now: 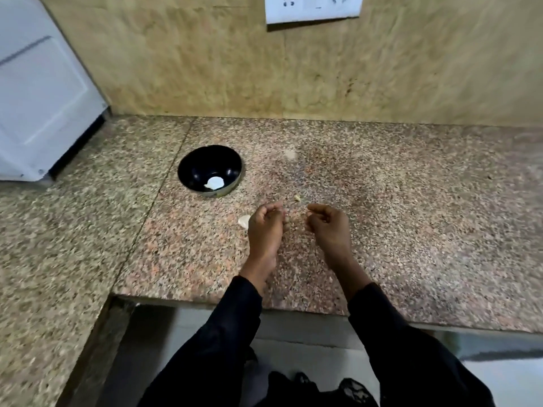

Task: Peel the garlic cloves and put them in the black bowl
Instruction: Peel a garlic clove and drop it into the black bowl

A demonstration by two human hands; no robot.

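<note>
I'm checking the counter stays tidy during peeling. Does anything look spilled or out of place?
Yes, slightly. A pale garlic piece lies on the granite counter beside the left hand, a small scrap sits ahead of the hands, and a faint pale bit lies farther back, all outside the black bowl.

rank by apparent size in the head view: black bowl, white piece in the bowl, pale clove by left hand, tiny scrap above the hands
1. bowl
2. white piece
3. clove, partly hidden by the left hand, so unsure against the piece
4. scrap
</note>
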